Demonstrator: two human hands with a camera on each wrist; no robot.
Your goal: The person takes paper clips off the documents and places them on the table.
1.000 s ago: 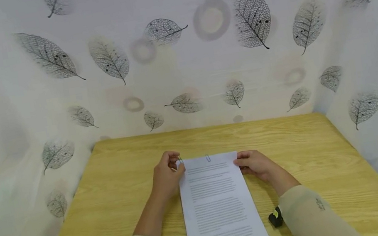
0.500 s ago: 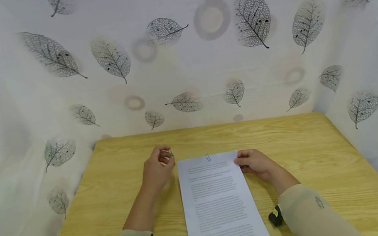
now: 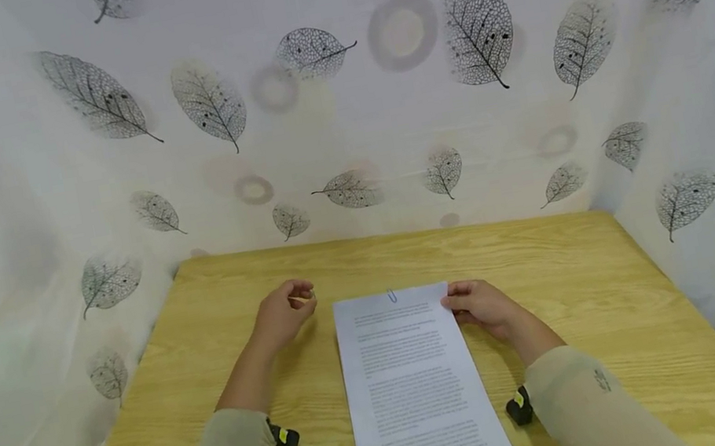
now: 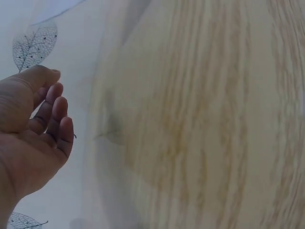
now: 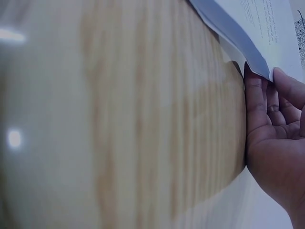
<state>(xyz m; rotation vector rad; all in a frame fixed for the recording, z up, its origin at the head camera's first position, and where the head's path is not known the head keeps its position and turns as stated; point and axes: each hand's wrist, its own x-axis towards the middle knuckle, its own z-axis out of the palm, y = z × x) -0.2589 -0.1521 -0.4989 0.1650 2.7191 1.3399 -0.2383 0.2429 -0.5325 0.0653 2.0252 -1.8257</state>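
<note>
A stack of printed paper sheets [image 3: 417,396] lies on the wooden table, with a blue paper clip [image 3: 393,296] on its top edge. My right hand [image 3: 483,306] pinches the upper right corner of the stack. In the right wrist view, the thumb [image 5: 288,88] lies on the printed side and fingers are under the corner. Left of the stack, my left hand [image 3: 282,316] is raised clear of the paper. Its curled fingers pinch a small paper clip [image 3: 313,294], barely visible at the fingertips. In the left wrist view the fingers [image 4: 57,114] hide that clip.
The wooden table [image 3: 597,276] extends to both sides of the stack. A pale curtain [image 3: 338,115] with leaf prints encloses the back and sides. A small black camera is strapped at each wrist [image 3: 286,440].
My left hand has drawn a paper clip away from the stack's upper left corner and moved left with it. The right hand stays at the upper right corner.
</note>
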